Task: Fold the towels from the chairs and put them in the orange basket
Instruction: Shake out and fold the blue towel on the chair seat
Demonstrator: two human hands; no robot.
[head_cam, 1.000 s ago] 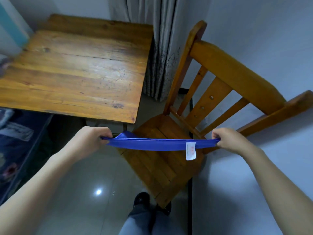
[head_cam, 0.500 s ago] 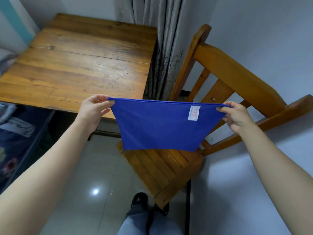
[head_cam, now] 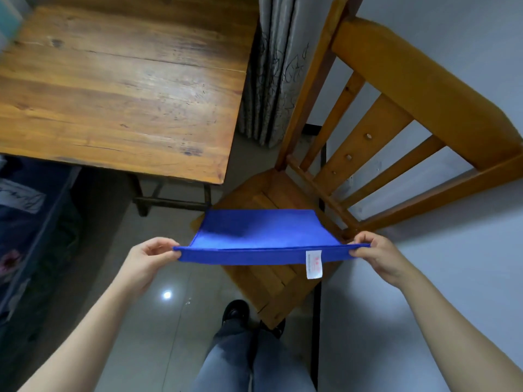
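L hand, R hand: each pinches near corner of blue towel, edge taut; far half apparently on wooden chair seat. Risk: light pinch slips, layers misalign. No orange basket in view.

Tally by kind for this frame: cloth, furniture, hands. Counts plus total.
blue towel: 1
wooden chair: 1
wooden table: 1
curtain: 1
hands: 2, left hand and right hand, each pinching an end of the towel's near edge
Total: 6
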